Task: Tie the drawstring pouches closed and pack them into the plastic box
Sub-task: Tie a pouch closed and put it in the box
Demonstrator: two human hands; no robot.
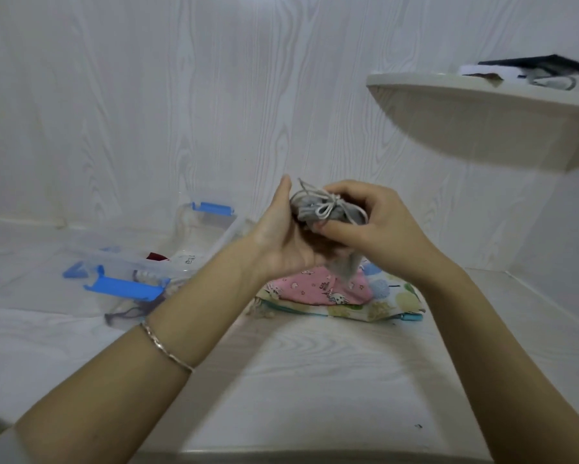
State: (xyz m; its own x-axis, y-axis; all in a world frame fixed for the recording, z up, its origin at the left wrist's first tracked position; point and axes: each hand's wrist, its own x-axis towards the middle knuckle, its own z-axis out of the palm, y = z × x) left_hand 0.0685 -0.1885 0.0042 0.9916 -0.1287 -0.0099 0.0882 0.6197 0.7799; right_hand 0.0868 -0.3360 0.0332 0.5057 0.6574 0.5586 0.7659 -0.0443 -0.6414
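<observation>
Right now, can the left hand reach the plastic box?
Probably yes: the plastic box sits just left of the left hand, nothing between them, though that hand and the right hand both hold the grey pouch.

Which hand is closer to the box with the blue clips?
Left. The left hand holds the pouch just right of the box; the right hand grips the pouch's far side, farther away.
</observation>
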